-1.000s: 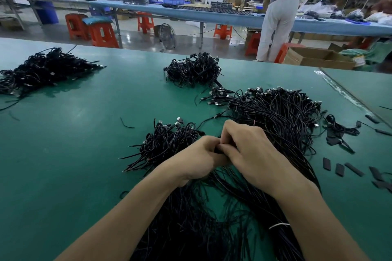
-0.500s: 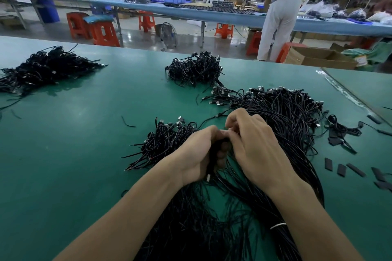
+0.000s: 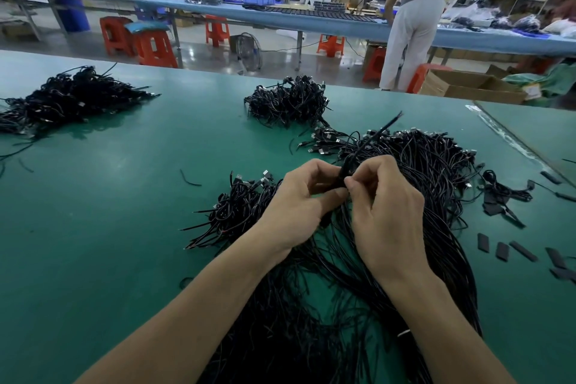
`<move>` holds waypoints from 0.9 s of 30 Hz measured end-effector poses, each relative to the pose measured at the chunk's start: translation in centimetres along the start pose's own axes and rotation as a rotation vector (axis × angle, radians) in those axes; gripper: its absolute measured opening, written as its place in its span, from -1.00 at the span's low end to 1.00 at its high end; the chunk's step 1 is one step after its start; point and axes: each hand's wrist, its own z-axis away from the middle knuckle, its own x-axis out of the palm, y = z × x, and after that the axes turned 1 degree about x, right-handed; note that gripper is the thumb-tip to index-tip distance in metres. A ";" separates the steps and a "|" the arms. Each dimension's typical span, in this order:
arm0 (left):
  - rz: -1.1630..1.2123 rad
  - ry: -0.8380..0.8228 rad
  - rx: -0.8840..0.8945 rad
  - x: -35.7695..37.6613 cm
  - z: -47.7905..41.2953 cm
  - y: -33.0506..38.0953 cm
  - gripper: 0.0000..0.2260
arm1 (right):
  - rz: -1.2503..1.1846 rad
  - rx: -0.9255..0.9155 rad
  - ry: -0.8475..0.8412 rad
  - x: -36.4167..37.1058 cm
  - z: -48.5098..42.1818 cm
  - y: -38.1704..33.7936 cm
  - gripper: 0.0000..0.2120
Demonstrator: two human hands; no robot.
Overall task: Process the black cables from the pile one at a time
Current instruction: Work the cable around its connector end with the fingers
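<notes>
A big pile of black cables (image 3: pixel 414 171) spreads over the green table (image 3: pixel 103 227) in front of me and runs down under my arms. My left hand (image 3: pixel 299 199) and my right hand (image 3: pixel 383 206) meet above it. Both pinch one black cable (image 3: pixel 367 146), whose free end sticks up and away to the right. A smaller bundle of cables (image 3: pixel 237 209) lies just left of my left hand.
Two more cable heaps lie at the far middle (image 3: pixel 288 101) and far left (image 3: pixel 68 97). Short black sleeve pieces (image 3: pixel 501 251) are scattered at the right. A table seam (image 3: pixel 511 140) runs at the right. A person (image 3: pixel 411 19) stands at a far bench.
My hands have lifted slightly off the pile and opened up a little. The cable end, hidden between them before, now sticks up and away to the right.
</notes>
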 end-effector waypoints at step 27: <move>0.156 -0.036 0.175 -0.3 0.2 0.3 -0.63 | -0.850 0.341 -0.226 0.7 -0.4 0.3 -0.76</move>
